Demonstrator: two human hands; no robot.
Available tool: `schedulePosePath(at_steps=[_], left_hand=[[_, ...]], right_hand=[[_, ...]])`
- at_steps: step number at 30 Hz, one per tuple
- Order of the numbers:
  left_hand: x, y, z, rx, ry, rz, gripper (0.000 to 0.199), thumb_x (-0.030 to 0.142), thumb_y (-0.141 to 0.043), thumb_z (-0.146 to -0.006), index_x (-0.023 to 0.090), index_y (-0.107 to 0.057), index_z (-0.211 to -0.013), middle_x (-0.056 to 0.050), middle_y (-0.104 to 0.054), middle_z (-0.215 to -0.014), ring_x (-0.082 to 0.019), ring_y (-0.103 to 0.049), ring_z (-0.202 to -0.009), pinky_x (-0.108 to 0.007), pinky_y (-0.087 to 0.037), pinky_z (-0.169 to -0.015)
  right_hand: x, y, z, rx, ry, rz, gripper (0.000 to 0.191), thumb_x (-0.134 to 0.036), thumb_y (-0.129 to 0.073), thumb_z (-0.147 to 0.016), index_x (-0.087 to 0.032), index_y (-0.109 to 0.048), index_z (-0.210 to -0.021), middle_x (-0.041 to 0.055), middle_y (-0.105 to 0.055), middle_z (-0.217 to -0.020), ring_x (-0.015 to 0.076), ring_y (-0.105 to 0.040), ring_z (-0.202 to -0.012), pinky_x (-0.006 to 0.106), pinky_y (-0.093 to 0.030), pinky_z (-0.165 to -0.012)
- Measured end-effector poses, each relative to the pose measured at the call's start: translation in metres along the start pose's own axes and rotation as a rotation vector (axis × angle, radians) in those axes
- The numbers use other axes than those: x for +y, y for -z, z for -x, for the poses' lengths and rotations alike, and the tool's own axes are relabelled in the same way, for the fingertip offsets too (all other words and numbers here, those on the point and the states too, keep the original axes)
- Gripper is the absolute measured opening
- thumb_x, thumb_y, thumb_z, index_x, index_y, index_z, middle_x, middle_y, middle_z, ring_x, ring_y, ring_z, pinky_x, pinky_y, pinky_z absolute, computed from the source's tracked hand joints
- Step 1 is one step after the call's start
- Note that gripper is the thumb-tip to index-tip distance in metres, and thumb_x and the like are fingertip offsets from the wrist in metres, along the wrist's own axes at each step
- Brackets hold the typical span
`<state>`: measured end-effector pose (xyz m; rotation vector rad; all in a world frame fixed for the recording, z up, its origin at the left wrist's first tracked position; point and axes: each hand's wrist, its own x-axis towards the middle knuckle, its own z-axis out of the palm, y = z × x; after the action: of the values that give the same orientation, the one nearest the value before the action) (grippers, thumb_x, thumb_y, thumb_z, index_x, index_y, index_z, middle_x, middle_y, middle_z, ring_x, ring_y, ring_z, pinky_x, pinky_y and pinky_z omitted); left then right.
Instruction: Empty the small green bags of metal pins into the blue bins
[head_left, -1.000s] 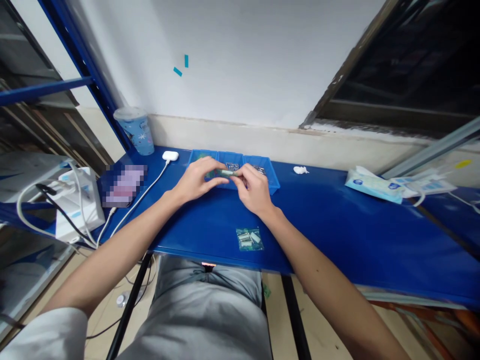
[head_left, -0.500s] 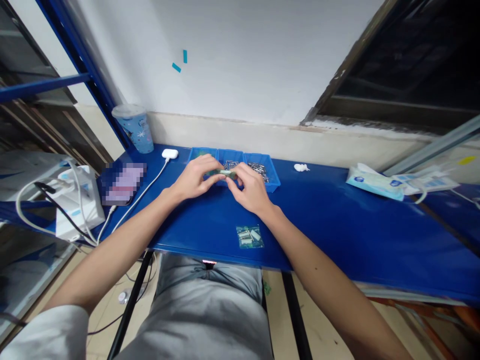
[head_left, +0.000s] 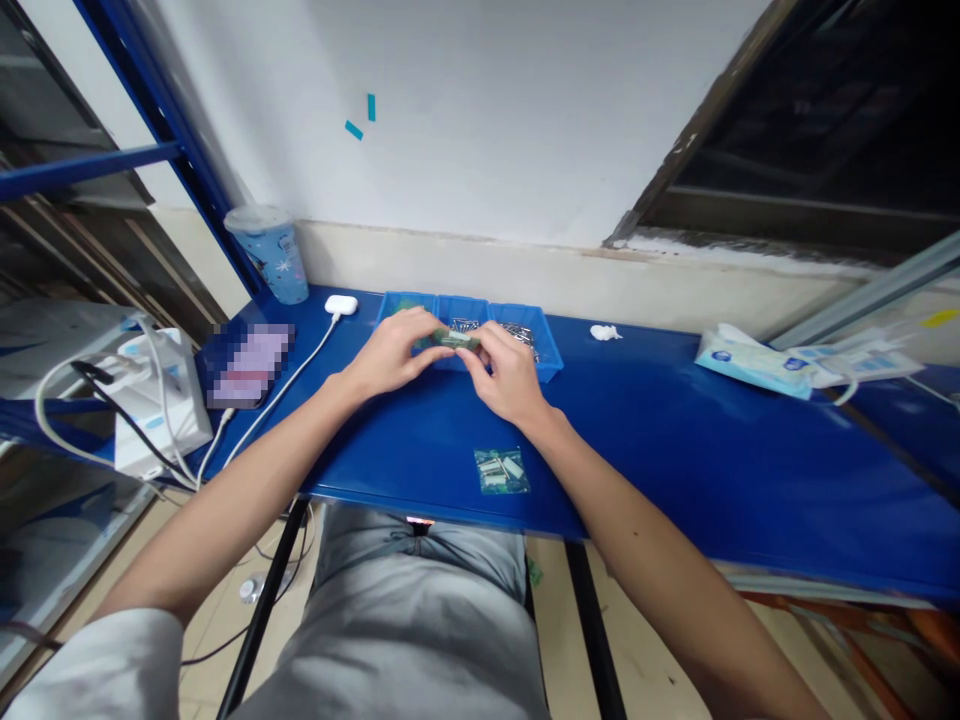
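Between my two hands is a small clear plastic bag (head_left: 454, 340) with a greenish tint and pale pieces inside. My left hand (head_left: 397, 352) pinches its left side, thumb below and fingers above. On the other side, my right hand (head_left: 504, 368) grips the right end with curled fingers. Behind the hands stand joined blue bins (head_left: 553, 350); metal screws (head_left: 517, 332) show in the middle and right ones, partly hidden by my hands. A second small bag (head_left: 502, 471), holding white plugs and screws, lies flat near the table's front edge.
On the left of the blue table (head_left: 637, 450) are a patterned cup (head_left: 268, 255), a white earbud case (head_left: 341, 305) on a cable, a blurred phone (head_left: 251, 365) and a power strip (head_left: 165, 410). Crumpled tissue (head_left: 605, 332) and a tissue pack (head_left: 754, 362) lie to the right.
The bag in my hands has tilted a little, so more of its front shows. My right-hand fingers have shifted slightly on it. The rest stays in place, apart from slight camera movement.
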<state>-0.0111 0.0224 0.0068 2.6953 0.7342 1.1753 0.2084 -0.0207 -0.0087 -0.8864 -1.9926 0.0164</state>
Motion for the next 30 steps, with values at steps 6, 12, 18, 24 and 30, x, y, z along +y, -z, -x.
schedulePosePath(at_steps=[6, 12, 18, 24, 30], left_hand=[[0.0008, 0.0013, -0.0003, -0.044, 0.011, -0.018, 0.031, 0.044, -0.055, -0.108, 0.017, -0.068, -0.100, -0.008, -0.072, -0.092, -0.022, -0.063, -0.087, -0.035, -0.050, -0.080], [0.0036, 0.0012, -0.0022, -0.031, -0.036, -0.006, 0.028, 0.041, -0.055, -0.109, 0.017, -0.066, -0.100, -0.009, -0.071, -0.091, -0.022, -0.061, -0.086, -0.034, -0.049, -0.077], [0.0003, 0.0002, -0.0016, 0.004, -0.038, 0.038, 0.038, 0.056, -0.061, -0.104, 0.018, -0.070, -0.100, -0.006, -0.074, -0.091, -0.020, -0.063, -0.086, -0.032, -0.049, -0.079], [-0.0004, -0.0009, -0.0006, -0.041, -0.012, 0.002, 0.045, 0.058, -0.054, -0.106, 0.017, -0.070, -0.097, -0.008, -0.071, -0.086, -0.022, -0.062, -0.083, -0.034, -0.049, -0.077], [-0.0015, -0.0017, 0.0004, -0.023, -0.036, -0.024, 0.035, 0.049, -0.054, -0.108, 0.018, -0.068, -0.100, -0.007, -0.072, -0.090, -0.022, -0.062, -0.085, -0.035, -0.048, -0.079]], right_hand=[[-0.0007, -0.0001, 0.0002, -0.020, 0.004, -0.006, 0.014, -0.033, -0.058, -0.106, -0.021, -0.065, -0.104, 0.0027, -0.063, -0.086, 0.0169, -0.057, -0.073, 0.031, -0.042, -0.069], [0.0013, -0.0006, 0.0005, -0.036, -0.033, -0.017, 0.020, -0.040, -0.057, -0.107, -0.022, -0.065, -0.104, 0.0032, -0.065, -0.090, 0.0169, -0.057, -0.073, 0.031, -0.044, -0.072], [0.0048, -0.0015, 0.0004, -0.019, 0.009, -0.061, 0.020, -0.028, -0.052, -0.108, -0.023, -0.069, -0.098, 0.0059, -0.068, -0.093, 0.0201, -0.064, -0.085, 0.033, -0.048, -0.077], [0.0028, -0.0003, -0.0003, -0.003, -0.020, -0.050, 0.018, -0.031, -0.057, -0.106, -0.022, -0.069, -0.098, 0.0051, -0.068, -0.092, 0.0190, -0.062, -0.080, 0.032, -0.048, -0.074], [0.0018, 0.0005, -0.0001, -0.045, -0.030, -0.027, 0.017, -0.038, -0.060, -0.105, -0.022, -0.066, -0.103, 0.0038, -0.066, -0.091, 0.0170, -0.058, -0.073, 0.031, -0.045, -0.071]])
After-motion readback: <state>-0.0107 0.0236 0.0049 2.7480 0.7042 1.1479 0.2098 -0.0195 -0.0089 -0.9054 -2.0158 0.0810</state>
